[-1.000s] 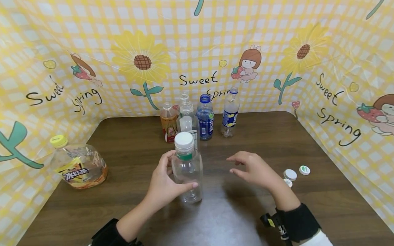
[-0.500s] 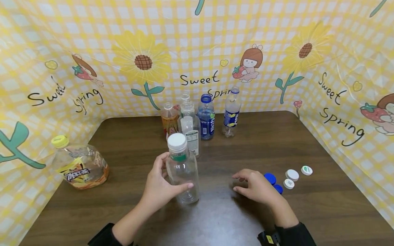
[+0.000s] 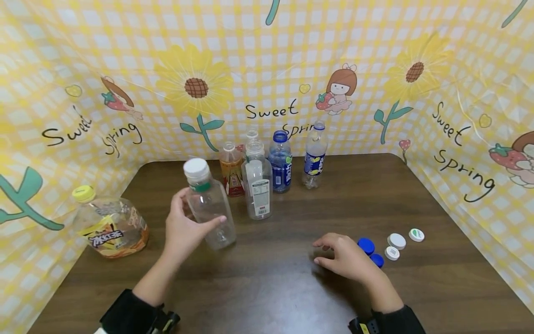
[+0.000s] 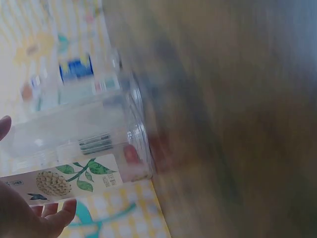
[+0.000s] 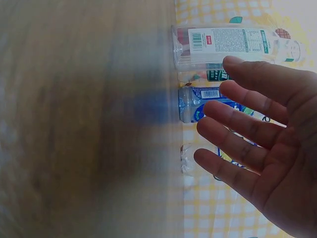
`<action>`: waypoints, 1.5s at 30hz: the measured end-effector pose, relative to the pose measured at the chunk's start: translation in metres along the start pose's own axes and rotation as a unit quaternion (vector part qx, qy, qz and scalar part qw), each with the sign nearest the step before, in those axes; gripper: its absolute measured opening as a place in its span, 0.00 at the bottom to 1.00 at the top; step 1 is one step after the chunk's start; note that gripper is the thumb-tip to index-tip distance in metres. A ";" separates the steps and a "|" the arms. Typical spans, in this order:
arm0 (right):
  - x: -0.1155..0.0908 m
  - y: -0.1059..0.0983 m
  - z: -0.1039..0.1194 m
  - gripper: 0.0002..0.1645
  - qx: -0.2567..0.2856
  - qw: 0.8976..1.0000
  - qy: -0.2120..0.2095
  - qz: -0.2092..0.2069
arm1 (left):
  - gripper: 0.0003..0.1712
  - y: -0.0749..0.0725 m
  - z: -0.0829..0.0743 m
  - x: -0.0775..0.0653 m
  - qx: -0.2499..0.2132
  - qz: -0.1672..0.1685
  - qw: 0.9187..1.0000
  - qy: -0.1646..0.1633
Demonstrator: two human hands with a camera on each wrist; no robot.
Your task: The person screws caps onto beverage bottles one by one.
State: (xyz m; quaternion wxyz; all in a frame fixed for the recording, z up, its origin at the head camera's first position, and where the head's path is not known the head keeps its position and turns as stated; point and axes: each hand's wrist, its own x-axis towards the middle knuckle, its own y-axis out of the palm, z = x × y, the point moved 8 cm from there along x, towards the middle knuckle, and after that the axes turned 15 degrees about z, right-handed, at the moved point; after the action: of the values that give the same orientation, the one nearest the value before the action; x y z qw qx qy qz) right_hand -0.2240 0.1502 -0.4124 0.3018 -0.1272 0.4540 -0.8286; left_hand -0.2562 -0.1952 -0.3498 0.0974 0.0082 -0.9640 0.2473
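Observation:
My left hand grips a clear plastic bottle with a white cap, thumb on the near side and fingers behind. It leans a little to the left. The left wrist view shows a label with a leafy plant on this bottle. My right hand hovers over the table with relaxed fingers, holding nothing. Nearest to it lie two blue caps; beyond them are white caps. An uncapped clear bottle with a white label stands right of the held bottle.
At the left stands a large yellow-capped bottle. Towards the back are an orange-brown-labelled bottle, a blue bottle and a clear blue-labelled bottle. A yellow checked cloth surrounds the brown table.
My left hand has carried the capped bottle left and away from me, tilting it. My right hand has moved down and slightly right, bringing the blue caps into sight.

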 end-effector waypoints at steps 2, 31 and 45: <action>0.000 0.000 0.000 0.17 0.003 1.000 -0.004 -0.003 | 0.60 -0.014 0.008 0.011 0.007 -0.031 0.999 -0.014; -0.003 0.001 -0.001 0.17 0.006 1.000 0.002 0.008 | 0.61 -0.110 0.097 0.084 -0.008 -0.205 0.963 -0.172; -0.001 -0.001 0.001 0.16 -0.001 1.000 0.002 0.008 | 0.64 -0.100 0.078 0.074 0.026 -0.279 0.951 -0.128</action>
State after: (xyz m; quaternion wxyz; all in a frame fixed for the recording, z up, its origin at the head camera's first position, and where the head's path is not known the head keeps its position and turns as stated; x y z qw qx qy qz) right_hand -0.2230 0.1509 -0.4112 0.3074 -0.1226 0.4561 -0.8261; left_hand -0.3372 -0.3180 -0.3548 0.0376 0.3110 -0.9209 0.2320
